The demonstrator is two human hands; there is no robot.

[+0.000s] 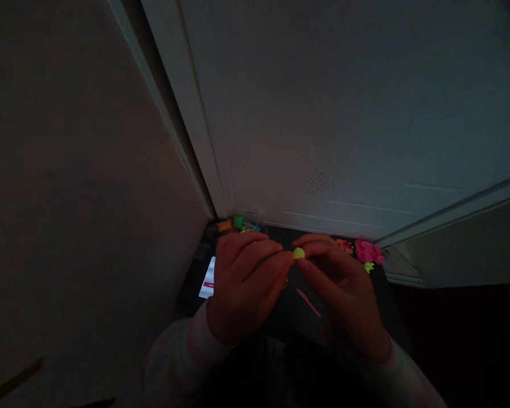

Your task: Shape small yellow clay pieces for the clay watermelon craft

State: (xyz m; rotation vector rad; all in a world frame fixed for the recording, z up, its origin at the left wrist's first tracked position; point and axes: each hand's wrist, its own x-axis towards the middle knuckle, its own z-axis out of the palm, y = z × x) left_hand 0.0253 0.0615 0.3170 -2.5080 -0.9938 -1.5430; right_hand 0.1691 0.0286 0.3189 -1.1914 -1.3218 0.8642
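A small yellow lump of what looks like modelling clay (298, 253) is pinched in the fingers in front of me, above the dark table (291, 311). My right hand (344, 283) grips it from the right between thumb and fingers. From the left, the fingertips of my left hand (249, 283) close on its other side, the thumb largely hidden. Below and between the hands lies a thin pink stick-like tool (309, 303). Partly covered by my left hand, a lit phone screen (207, 279) shows on the table.
Orange (225, 225) and green packets (238, 221) sit at the table's back left corner. Pink flower-like pieces (368, 251) and a yellow-green piece (369, 267) lie at the back right. A pale panel (344, 113) rises behind the table, and a wall (89, 198) stands to the left.
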